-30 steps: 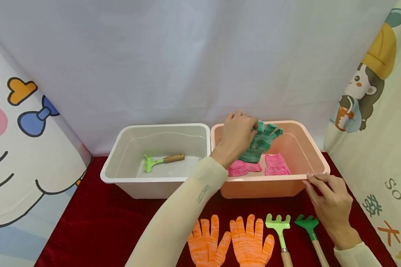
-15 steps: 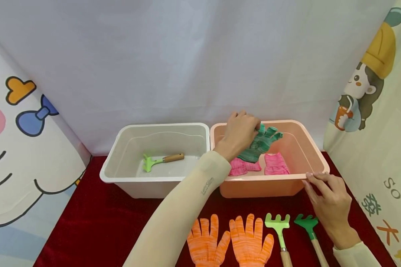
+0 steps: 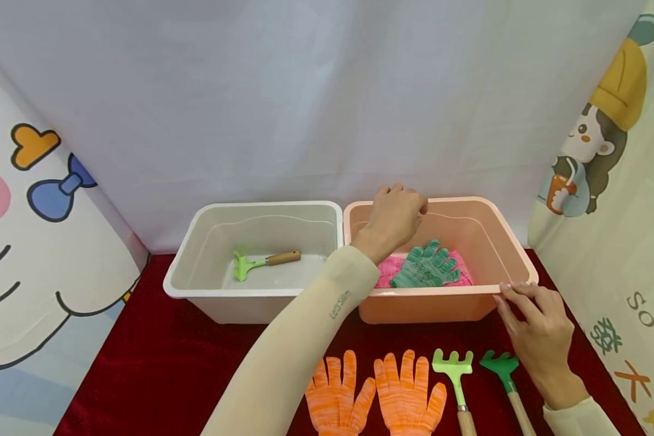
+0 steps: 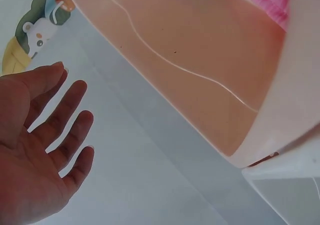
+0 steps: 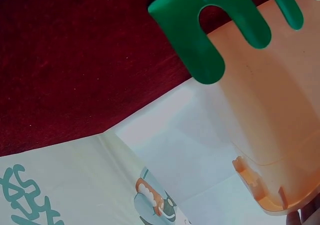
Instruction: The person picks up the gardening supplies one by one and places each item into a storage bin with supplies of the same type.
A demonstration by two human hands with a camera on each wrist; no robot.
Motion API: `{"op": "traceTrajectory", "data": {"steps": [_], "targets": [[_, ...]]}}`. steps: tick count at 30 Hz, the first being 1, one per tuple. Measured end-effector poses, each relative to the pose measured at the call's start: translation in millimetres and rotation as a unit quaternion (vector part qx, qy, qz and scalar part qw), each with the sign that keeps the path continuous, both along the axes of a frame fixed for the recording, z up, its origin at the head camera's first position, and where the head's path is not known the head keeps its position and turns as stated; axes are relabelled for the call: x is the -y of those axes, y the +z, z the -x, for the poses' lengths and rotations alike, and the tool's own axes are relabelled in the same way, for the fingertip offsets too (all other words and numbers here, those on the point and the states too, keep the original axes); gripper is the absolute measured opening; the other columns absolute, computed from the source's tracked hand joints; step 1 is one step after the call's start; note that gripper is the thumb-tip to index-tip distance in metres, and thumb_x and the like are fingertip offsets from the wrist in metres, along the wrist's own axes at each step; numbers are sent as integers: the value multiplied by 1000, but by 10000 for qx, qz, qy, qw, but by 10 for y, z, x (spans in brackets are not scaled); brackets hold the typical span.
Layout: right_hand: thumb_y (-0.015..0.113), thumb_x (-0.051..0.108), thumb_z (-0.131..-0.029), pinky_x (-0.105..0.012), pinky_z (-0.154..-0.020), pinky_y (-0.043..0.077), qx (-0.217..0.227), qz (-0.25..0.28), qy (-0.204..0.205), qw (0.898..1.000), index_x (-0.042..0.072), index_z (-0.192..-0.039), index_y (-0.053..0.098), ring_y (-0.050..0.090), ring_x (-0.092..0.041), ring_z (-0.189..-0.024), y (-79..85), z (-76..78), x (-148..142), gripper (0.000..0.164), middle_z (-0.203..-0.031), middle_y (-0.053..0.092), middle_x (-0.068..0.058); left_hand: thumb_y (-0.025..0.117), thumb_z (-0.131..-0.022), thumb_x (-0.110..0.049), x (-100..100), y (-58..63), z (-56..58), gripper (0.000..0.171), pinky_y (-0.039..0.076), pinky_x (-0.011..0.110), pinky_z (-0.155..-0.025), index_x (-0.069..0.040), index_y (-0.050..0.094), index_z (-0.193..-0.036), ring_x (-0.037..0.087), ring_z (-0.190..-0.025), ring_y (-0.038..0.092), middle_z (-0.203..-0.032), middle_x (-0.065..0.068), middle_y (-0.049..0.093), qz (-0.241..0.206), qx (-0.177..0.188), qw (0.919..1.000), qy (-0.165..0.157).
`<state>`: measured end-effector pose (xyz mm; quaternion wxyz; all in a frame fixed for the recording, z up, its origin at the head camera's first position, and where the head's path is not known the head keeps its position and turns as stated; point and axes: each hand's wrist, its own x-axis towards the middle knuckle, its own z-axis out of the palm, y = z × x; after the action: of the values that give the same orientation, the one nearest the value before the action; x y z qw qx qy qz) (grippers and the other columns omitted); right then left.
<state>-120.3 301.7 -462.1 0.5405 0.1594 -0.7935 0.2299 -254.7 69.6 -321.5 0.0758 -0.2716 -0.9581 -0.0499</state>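
Red cloth (image 3: 142,375) below; newly freed from our relaxed left hand (image 3: 395,219), the green glove (image 3: 426,267) lies on pink gloves (image 3: 389,270) in the peach tub (image 3: 430,307), seemingly stowed; our right hand (image 3: 542,327) pinches its rim.

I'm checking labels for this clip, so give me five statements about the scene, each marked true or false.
1. The green glove lies partly over pink fabric in the peach bin. True.
2. The left hand is gripping the green glove. False: it holds nothing.
3. The right hand pinches the peach bin near its front corner. True.
4. The rake in the white bin has a dark green head. False: its head is light green.
5. The orange gloves lie on the red cloth. True.
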Motion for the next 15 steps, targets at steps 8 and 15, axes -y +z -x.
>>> {"op": "traceTrajectory", "data": {"steps": [8,15], "targets": [[66,42,-98,-4,-107,32,-104,95,36,9999,-9,-84,76,56,-49,-75,48,-5,51,54,-81,66,-28,63,-101,-29,61,44,-96,19,43,32,-99,-30,75,-117,14,-107,58,-117,-11,72,-150,-163,9997,-64],[65,47,-97,-5,-107,32,-59,89,-20,9999,-9,-84,76,57,-48,-75,53,-21,50,58,-81,66,-28,56,-104,-24,173,31,-258,24,44,33,-96,-29,77,-114,14,-102,59,-113,-10,74,-293,-467,9983,-186]]}}
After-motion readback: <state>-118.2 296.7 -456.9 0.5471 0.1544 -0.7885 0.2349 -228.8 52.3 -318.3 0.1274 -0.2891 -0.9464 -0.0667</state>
